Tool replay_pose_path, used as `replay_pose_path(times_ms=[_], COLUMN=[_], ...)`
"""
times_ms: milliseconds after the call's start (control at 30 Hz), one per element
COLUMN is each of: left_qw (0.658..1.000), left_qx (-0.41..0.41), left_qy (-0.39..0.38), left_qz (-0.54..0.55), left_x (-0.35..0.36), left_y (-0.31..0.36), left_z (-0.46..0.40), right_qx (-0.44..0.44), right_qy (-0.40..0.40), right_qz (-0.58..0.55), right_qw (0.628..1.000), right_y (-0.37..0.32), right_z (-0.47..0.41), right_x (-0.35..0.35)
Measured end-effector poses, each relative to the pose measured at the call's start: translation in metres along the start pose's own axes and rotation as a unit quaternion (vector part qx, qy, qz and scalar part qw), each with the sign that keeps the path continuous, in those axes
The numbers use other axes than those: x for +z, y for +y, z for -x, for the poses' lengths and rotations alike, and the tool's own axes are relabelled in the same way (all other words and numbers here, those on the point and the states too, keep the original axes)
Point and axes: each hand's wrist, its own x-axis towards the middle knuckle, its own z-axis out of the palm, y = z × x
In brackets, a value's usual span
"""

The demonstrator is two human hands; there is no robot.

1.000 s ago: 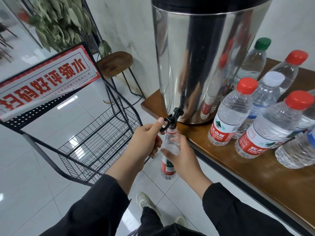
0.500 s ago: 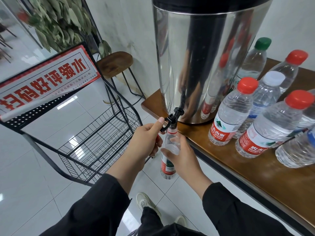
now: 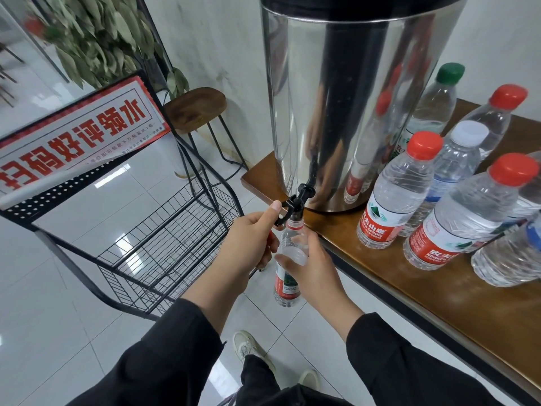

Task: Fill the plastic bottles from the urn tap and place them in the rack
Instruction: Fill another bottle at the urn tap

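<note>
A tall steel urn (image 3: 345,106) stands on the wooden table (image 3: 439,294), its black tap (image 3: 295,205) jutting over the table corner. My left hand (image 3: 248,241) grips the tap lever with the thumb on top; a bit of red shows under its fingers. My right hand (image 3: 307,268) holds an uncapped plastic bottle (image 3: 287,285) upright with its mouth right under the spout. The black wire rack (image 3: 164,247) stands on the floor to the left.
Several capped bottles (image 3: 395,194) with red, white and green caps stand and lie on the table right of the urn. A red-and-white sign (image 3: 73,136) tops the rack. A wooden stool (image 3: 196,109) and a plant stand behind. My shoes show below.
</note>
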Motion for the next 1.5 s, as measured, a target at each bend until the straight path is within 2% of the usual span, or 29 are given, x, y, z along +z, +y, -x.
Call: replay_pose_path(times_ms=[1500], left_qw=[1.0], left_qx=[-0.014], left_qy=[-0.007], left_qz=[0.003], left_x=[-0.001], left_y=[0.0003], left_z=[0.0006], right_qx=[-0.002], right_qy=[-0.011], right_qz=[-0.032], right_qw=[0.999], right_y=[0.0013], right_z=[-0.0001], right_x=[0.0009])
